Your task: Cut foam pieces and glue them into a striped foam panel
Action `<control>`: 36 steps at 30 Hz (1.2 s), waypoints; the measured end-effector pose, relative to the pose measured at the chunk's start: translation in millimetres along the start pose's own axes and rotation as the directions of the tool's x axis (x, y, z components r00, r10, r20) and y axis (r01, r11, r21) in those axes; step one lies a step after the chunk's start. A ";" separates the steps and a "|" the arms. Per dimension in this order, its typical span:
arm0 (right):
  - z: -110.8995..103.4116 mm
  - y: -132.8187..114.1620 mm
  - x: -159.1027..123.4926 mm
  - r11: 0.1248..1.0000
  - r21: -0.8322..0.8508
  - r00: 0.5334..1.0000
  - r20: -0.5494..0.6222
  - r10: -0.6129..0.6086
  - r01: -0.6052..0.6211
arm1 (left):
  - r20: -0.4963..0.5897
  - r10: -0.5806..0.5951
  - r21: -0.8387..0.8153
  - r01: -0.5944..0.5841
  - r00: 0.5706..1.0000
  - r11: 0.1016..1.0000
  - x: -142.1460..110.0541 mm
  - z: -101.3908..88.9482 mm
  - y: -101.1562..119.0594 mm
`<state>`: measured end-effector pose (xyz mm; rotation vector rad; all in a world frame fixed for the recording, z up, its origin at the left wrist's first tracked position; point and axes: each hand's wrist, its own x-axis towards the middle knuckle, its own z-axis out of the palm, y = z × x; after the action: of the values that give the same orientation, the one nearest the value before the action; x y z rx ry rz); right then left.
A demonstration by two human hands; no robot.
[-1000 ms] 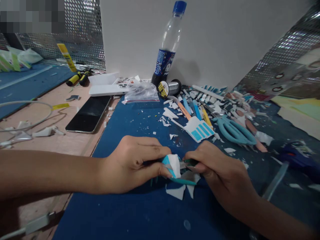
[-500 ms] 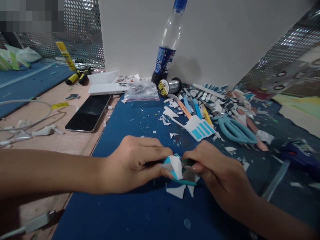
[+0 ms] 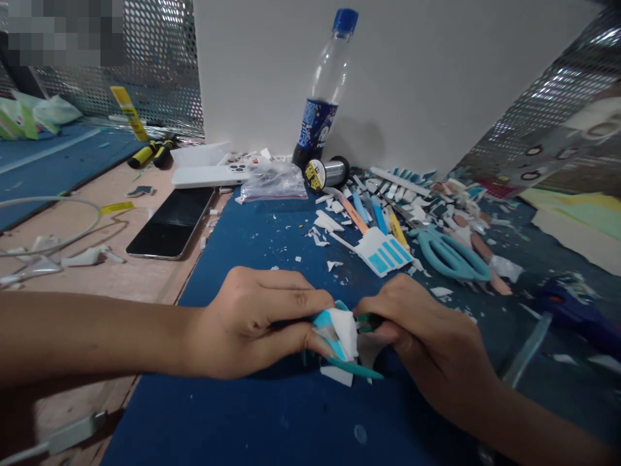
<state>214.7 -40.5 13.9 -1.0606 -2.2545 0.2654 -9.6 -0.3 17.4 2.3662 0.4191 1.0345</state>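
Note:
My left hand [image 3: 264, 323] is closed in a pinch on the left side of a small white, blue and teal craft piece [image 3: 345, 333], held just above the blue mat. A thin teal strip [image 3: 356, 369] curves along its underside. My right hand [image 3: 420, 330] is closed at the piece's right side, thumb against forefinger. A greyish flap shows by the right thumb, and whatever else those fingers grip is hidden. Beneath the piece lies a white scrap [image 3: 337, 375] on the mat.
Blue-handled scissors [image 3: 451, 255], a white-and-blue striped cutout [image 3: 383, 251] and many scraps lie ahead to the right. A cola bottle [image 3: 323, 97] and wire spool [image 3: 327, 175] stand behind. A phone [image 3: 172, 223] rests left; a dark blue glue gun [image 3: 577, 307] is at right.
The craft piece has turned slightly in my fingers, so more of its blue side and the teal strip show. Both hands stay almost in place; the view has shifted slightly.

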 end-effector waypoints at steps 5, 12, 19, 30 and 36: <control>-1.6 -1.2 1.0 1.000 -0.006 1.000 -0.013 -0.012 0.012 | -0.010 0.001 -0.001 -0.001 1.000 1.000 -0.4 1.7 0.2; 0.9 -1.6 2.3 1.000 -0.009 1.000 -0.004 0.012 -0.012 | 0.016 0.002 0.043 -0.002 1.000 0.999 -1.4 5.2 -2.6; 2.5 -0.2 3.5 0.999 -0.038 1.000 -0.006 -0.002 0.002 | 0.008 0.002 0.047 -0.003 1.000 0.999 -2.0 6.3 -3.3; 3.2 -5.7 3.8 0.998 -0.070 0.998 -0.066 -0.002 -0.003 | -0.034 0.006 0.090 -0.003 0.999 0.996 -2.8 17.5 -5.4; -0.2 -1.5 2.8 0.991 -0.061 0.987 -0.117 0.112 -0.120 | -0.028 -0.055 0.046 0.056 0.998 0.997 0.3 13.7 -4.6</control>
<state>212.6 -39.4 16.0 -1.2146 -2.1170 0.1727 0.5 -1.0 7.1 2.3701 0.5214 1.0427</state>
